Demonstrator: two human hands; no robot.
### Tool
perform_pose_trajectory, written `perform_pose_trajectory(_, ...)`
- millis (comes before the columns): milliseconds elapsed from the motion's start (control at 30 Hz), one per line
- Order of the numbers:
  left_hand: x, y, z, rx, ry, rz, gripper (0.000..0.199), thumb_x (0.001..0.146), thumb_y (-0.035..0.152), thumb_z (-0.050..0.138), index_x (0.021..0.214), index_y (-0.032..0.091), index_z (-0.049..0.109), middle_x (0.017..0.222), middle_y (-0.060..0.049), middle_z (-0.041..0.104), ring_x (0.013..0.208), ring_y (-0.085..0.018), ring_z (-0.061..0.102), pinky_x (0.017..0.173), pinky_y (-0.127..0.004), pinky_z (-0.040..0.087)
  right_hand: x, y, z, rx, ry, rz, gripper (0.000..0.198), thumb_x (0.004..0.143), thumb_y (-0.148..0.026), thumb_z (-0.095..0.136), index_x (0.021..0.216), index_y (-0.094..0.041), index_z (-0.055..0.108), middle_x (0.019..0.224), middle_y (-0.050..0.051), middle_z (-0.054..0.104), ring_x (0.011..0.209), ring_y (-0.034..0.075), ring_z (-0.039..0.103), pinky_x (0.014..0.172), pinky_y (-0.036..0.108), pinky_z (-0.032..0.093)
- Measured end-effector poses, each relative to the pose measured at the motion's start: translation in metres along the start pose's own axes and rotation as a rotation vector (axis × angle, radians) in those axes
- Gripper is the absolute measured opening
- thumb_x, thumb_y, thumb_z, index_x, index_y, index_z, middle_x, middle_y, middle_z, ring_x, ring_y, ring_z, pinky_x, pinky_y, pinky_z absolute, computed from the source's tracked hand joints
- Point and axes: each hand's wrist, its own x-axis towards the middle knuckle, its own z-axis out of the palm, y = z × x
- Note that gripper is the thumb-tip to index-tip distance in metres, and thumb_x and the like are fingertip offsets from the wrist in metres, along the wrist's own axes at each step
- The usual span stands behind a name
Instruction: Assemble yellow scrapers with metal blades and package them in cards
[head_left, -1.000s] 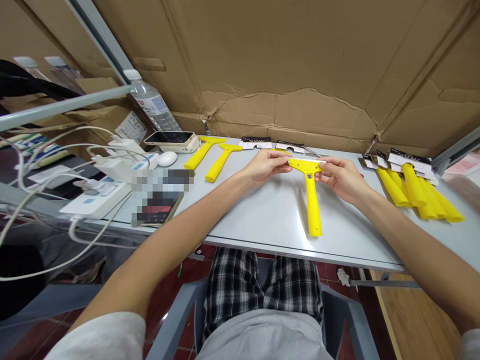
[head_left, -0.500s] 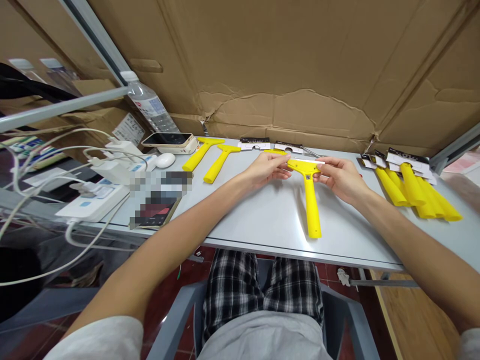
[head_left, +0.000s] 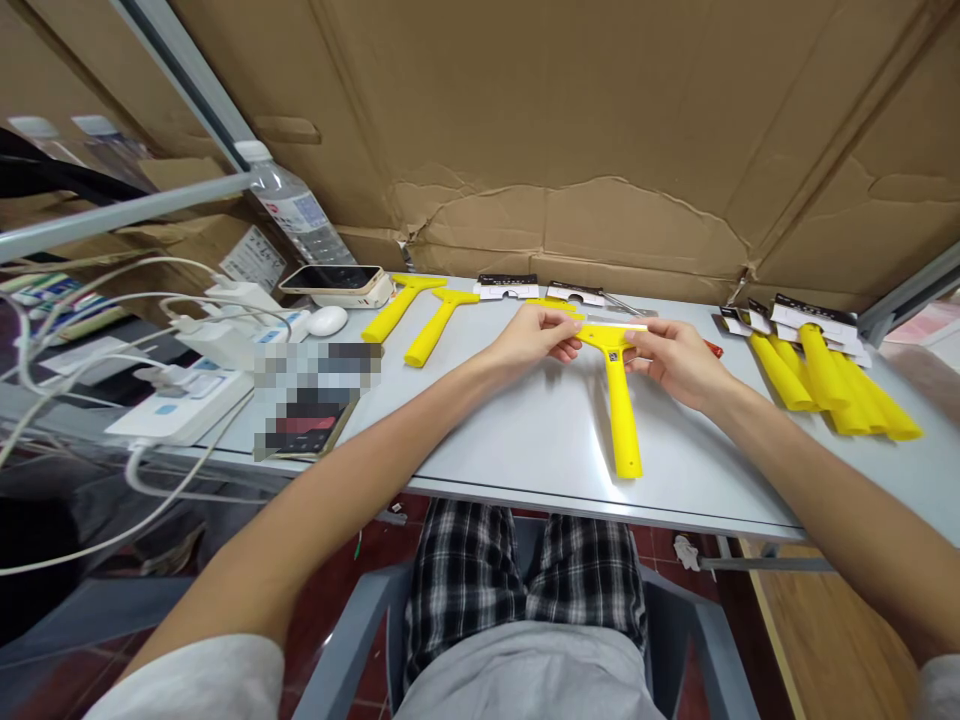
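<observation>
A yellow scraper (head_left: 621, 410) is held over the table between both hands, its handle pointing toward me. Along the far edge of its head runs a thin pale strip, like a blade. My left hand (head_left: 541, 335) is closed on the left corner of the head, thumb on top. My right hand (head_left: 675, 358) pinches the right corner, with its fingers partly under the head. Behind my left hand lies another yellow scraper (head_left: 551, 303), mostly hidden. Two more yellow scrapers, a left one (head_left: 401, 305) and a nearer one (head_left: 441, 328), lie to the left.
On the right lies a pile of yellow scrapers (head_left: 825, 375) with black-and-white cards. Two cards, one (head_left: 508, 287) left of the other (head_left: 576, 293), lie at the back. A power strip (head_left: 180, 408) with cables, a phone (head_left: 334, 280) and a bottle (head_left: 300, 210) occupy the left.
My right fingers have shifted slightly left and down along the scraper's head. More of the pale strip shows. The scraper stays in both hands, nearly in place.
</observation>
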Motion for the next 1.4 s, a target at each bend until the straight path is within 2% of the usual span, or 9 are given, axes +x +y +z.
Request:
perform_pose_trajectory(100, 0.001, -0.001, 0.001, 0.009, 0.005, 0.001, 0.022, 0.106, 0.018, 0.068, 0.087, 0.010, 0.076, 0.075, -0.005, 0.075, 0.061, -0.011, 0.069, 0.066, -0.027, 0.058, 0.001, 0.003, -0.001, -0.037, -0.038, 0.023, 0.054, 0.070, -0.040, 0.095, 0.108, -0.011, 0.071, 0.105, 0.011, 0.071, 0.084, 0.010, 0.066, 0.070, 0.024, 0.059)
perform_pose_trajectory(333, 0.000, -0.006, 0.007, -0.074, -0.002, -0.053, 0.020, 0.106, 0.024, 0.068, 0.094, 0.011, 0.078, 0.084, -0.008, 0.076, 0.065, -0.011, 0.067, 0.061, -0.026, 0.054, 0.001, 0.005, 0.004, 0.016, 0.025, 0.024, 0.063, 0.067, -0.031, 0.094, 0.120, -0.015, 0.065, 0.102, 0.009, 0.072, 0.080, 0.012, 0.068, 0.070, 0.027, 0.062)
perform_pose_trajectory(533, 0.000, -0.005, 0.011, -0.070, 0.012, -0.070, 0.024, 0.107, 0.021, 0.066, 0.089, 0.009, 0.077, 0.081, -0.009, 0.077, 0.064, -0.011, 0.066, 0.064, -0.026, 0.053, -0.003, 0.005, 0.008, 0.019, 0.017, 0.047, 0.056, 0.071, -0.027, 0.089, 0.119, -0.014, 0.063, 0.100, 0.010, 0.072, 0.080, 0.013, 0.070, 0.073, 0.029, 0.065)
perform_pose_trajectory(633, -0.001, -0.003, 0.010, -0.062, 0.020, -0.060, 0.023, 0.106, 0.019, 0.066, 0.087, 0.009, 0.076, 0.082, -0.010, 0.077, 0.065, -0.011, 0.067, 0.066, -0.027, 0.053, -0.004, 0.003, 0.009, 0.015, 0.030, 0.033, 0.061, 0.072, -0.027, 0.089, 0.125, -0.018, 0.061, 0.097, 0.007, 0.071, 0.079, 0.013, 0.070, 0.074, 0.030, 0.064)
perform_pose_trajectory(733, -0.003, -0.002, 0.010, -0.076, 0.023, -0.048, 0.012, 0.105, 0.016, 0.066, 0.105, 0.010, 0.076, 0.081, -0.008, 0.077, 0.066, -0.013, 0.068, 0.068, -0.028, 0.053, -0.005, 0.003, 0.010, 0.000, 0.046, 0.012, 0.067, 0.071, -0.028, 0.090, 0.131, -0.022, 0.061, 0.096, 0.005, 0.071, 0.079, 0.013, 0.070, 0.074, 0.030, 0.064)
perform_pose_trajectory(833, -0.004, -0.002, 0.010, -0.096, 0.028, -0.043, 0.024, 0.104, 0.014, 0.065, 0.127, 0.014, 0.070, 0.078, -0.006, 0.077, 0.066, -0.014, 0.070, 0.069, -0.028, 0.054, -0.006, 0.002, 0.010, -0.014, 0.037, 0.014, 0.062, 0.071, -0.031, 0.090, 0.126, -0.019, 0.065, 0.101, 0.008, 0.072, 0.081, 0.013, 0.069, 0.074, 0.029, 0.063)
perform_pose_trajectory(1133, -0.002, -0.003, 0.010, -0.092, 0.004, -0.037, 0.013, 0.101, 0.012, 0.064, 0.112, 0.013, 0.071, 0.076, -0.006, 0.075, 0.063, -0.012, 0.068, 0.065, -0.026, 0.054, -0.006, 0.001, 0.011, -0.012, 0.025, 0.026, 0.058, 0.068, -0.029, 0.090, 0.117, -0.018, 0.063, 0.097, 0.007, 0.071, 0.079, 0.013, 0.068, 0.072, 0.029, 0.061)
perform_pose_trajectory(1267, -0.003, -0.001, 0.009, -0.155, 0.005, -0.033, 0.009, 0.102, 0.020, 0.068, 0.109, 0.015, 0.070, 0.082, -0.006, 0.075, 0.065, -0.013, 0.068, 0.064, -0.027, 0.055, -0.007, 0.001, 0.013, 0.039, 0.039, 0.042, 0.056, 0.067, -0.025, 0.087, 0.115, -0.020, 0.057, 0.092, 0.005, 0.071, 0.080, 0.014, 0.070, 0.076, 0.031, 0.062)
perform_pose_trajectory(1400, -0.007, -0.002, 0.011, -0.221, -0.044, -0.043, 0.020, 0.097, 0.025, 0.078, 0.111, 0.018, 0.066, 0.094, -0.007, 0.077, 0.073, -0.016, 0.073, 0.073, -0.033, 0.060, -0.007, 0.003, 0.014, 0.076, 0.069, 0.026, 0.058, 0.066, -0.024, 0.087, 0.114, -0.020, 0.054, 0.091, 0.003, 0.070, 0.082, 0.014, 0.072, 0.082, 0.033, 0.065)
